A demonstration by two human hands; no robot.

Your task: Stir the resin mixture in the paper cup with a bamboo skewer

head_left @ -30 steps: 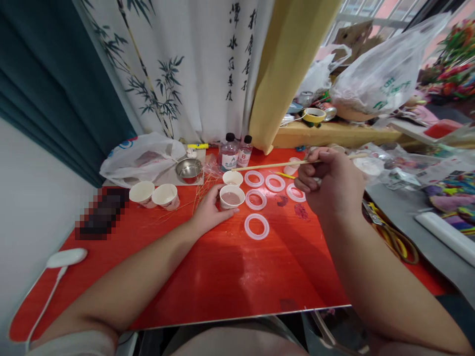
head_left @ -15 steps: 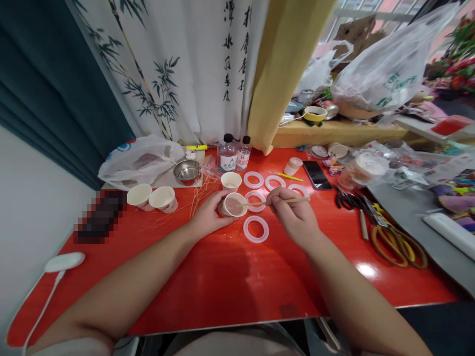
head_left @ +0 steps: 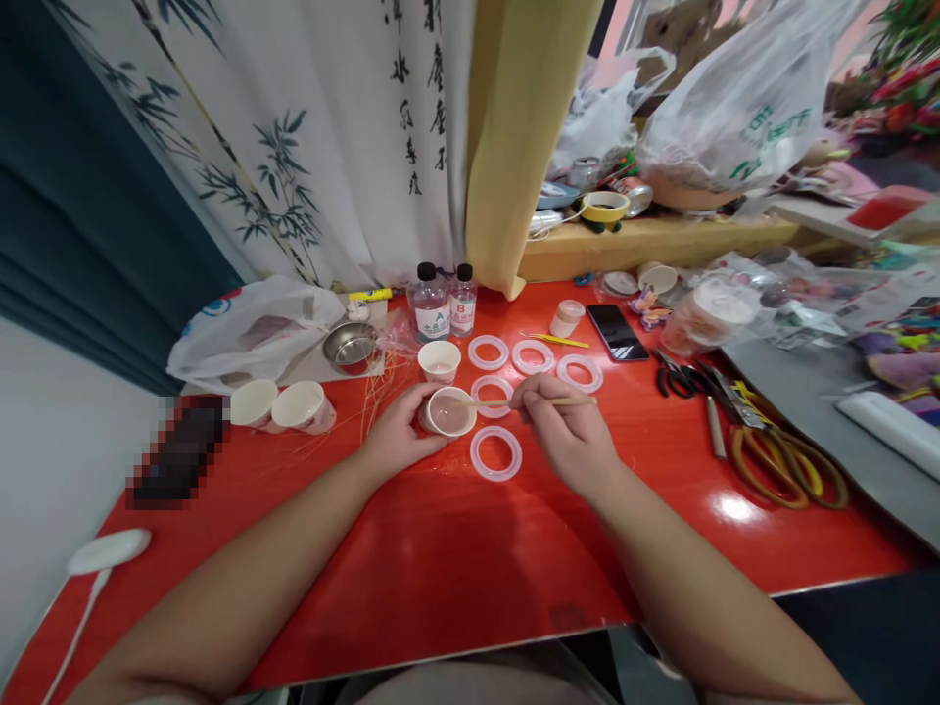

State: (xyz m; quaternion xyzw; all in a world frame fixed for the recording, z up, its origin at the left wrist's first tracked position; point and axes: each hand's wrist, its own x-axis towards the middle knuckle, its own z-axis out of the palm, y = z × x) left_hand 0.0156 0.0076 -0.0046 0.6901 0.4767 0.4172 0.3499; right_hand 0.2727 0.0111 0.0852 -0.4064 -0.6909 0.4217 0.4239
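A white paper cup (head_left: pixel 447 412) sat clasped in the left hand (head_left: pixel 397 436); the right hand (head_left: pixel 562 431) pinched a thin wooden stick (head_left: pixel 565 400), best worked gently.

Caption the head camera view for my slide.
Left hand grips paper cup, right hand holds stick over it, beside white rings.

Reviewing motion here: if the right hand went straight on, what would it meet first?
The right hand would probably meet the paper cup in the left hand, passing above the pale ring; depth unclear.
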